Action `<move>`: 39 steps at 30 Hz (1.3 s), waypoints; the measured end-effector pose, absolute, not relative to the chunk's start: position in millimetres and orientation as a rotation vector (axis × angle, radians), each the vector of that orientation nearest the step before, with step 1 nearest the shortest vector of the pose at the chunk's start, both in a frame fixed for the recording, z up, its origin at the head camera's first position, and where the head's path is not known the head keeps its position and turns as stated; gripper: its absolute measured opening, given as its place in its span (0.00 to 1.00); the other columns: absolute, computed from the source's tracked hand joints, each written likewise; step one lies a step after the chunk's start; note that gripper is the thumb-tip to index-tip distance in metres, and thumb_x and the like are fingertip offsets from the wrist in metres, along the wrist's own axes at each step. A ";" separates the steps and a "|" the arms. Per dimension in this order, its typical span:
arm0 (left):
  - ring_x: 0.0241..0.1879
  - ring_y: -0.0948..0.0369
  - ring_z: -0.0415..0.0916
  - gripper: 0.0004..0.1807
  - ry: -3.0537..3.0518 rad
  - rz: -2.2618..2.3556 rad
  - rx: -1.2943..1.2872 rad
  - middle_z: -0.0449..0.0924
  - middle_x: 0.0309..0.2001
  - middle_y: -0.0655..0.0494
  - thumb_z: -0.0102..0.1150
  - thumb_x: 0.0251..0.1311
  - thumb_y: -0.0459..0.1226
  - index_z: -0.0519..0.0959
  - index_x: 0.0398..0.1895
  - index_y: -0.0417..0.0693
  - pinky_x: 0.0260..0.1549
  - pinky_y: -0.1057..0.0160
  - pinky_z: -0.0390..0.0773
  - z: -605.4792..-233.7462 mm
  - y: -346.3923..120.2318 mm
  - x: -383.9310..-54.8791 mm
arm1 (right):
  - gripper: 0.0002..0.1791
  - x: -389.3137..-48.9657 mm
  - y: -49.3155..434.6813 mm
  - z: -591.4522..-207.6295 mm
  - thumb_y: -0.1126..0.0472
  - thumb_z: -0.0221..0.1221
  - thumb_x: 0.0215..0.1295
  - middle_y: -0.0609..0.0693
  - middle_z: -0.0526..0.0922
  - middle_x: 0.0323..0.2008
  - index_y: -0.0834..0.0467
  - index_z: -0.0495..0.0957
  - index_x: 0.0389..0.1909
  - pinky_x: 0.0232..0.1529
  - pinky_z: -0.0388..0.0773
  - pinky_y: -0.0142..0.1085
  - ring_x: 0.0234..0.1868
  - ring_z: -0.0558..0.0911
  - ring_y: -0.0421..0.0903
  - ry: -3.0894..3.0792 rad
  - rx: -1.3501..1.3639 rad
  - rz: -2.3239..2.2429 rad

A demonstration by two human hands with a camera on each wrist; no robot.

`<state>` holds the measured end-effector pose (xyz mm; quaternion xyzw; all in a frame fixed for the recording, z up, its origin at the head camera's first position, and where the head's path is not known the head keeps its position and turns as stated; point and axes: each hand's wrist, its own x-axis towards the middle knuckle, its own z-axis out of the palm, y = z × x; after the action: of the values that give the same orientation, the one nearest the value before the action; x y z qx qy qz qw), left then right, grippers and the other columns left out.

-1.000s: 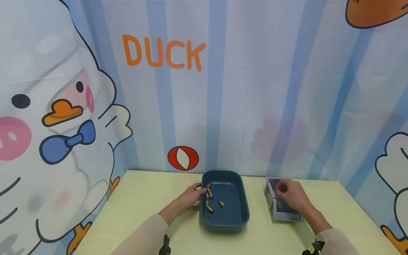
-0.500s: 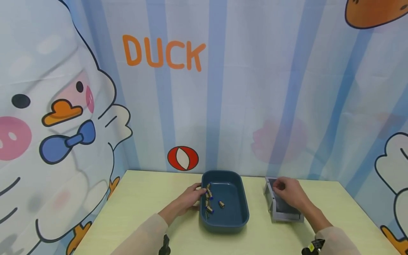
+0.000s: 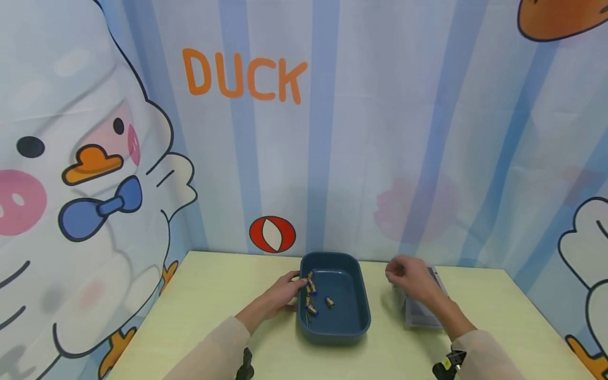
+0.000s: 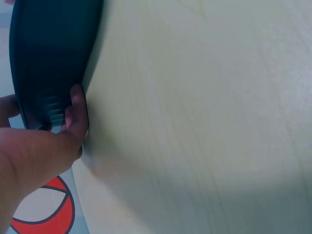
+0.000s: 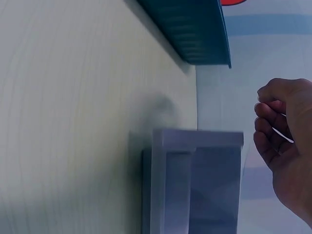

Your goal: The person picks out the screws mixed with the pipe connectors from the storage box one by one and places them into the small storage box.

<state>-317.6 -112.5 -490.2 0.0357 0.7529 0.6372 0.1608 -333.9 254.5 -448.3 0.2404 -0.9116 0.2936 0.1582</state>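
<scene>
A dark teal plastic bin (image 3: 342,295) sits mid-table, and my left hand (image 3: 280,295) grips its left wall. In the left wrist view, the thumb lies on one side of the wall of the bin (image 4: 53,58) and the fingers on the other. Several small brass-coloured pieces with blue ends lie along the bin's left side; a single brass-coloured piece (image 3: 330,302) lies apart from them. My right hand (image 3: 415,282) is raised above the left edge of a grey box (image 3: 423,316), fingers loosely curled. No object shows in the right hand (image 5: 292,141).
The pale wooden table (image 3: 228,279) ends at the back against a striped curtain (image 3: 356,132) with duck drawings. A strip of tabletop lies between the bin and the grey box.
My right hand has risen off the grey box's inner area and shifted left toward the bin. The left hand keeps its grip, and the brass-coloured pieces lie as before.
</scene>
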 end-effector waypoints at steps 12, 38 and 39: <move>0.64 0.45 0.77 0.32 2.152 1.828 0.086 0.77 0.65 0.40 0.49 0.82 0.45 0.60 0.81 0.40 0.56 0.40 0.83 -489.5 -114.2 -319.1 | 0.03 -337.9 206.1 -442.0 0.67 0.68 0.67 0.44 0.84 0.32 0.58 0.86 0.39 0.37 0.82 0.40 0.34 0.81 0.40 -2.596 0.783 0.897; 0.66 0.42 0.74 0.33 2.164 1.823 0.096 0.76 0.67 0.38 0.49 0.82 0.46 0.61 0.80 0.38 0.58 0.38 0.80 -493.4 -113.5 -319.7 | 0.03 -337.2 128.8 -451.6 0.64 0.69 0.70 0.44 0.85 0.34 0.58 0.86 0.41 0.38 0.82 0.38 0.34 0.82 0.40 -2.619 0.708 1.259; 0.66 0.42 0.75 0.33 2.164 1.821 0.097 0.76 0.67 0.38 0.49 0.82 0.46 0.61 0.81 0.38 0.58 0.38 0.80 -494.1 -113.4 -319.6 | 0.03 -336.8 126.7 -452.9 0.64 0.68 0.70 0.44 0.85 0.34 0.58 0.86 0.42 0.39 0.82 0.38 0.35 0.82 0.40 -2.620 0.710 1.277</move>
<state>-319.6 -113.4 -494.1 0.0339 0.7554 0.6357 0.1555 -336.8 126.7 -452.9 0.2362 -0.8711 0.4246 0.0709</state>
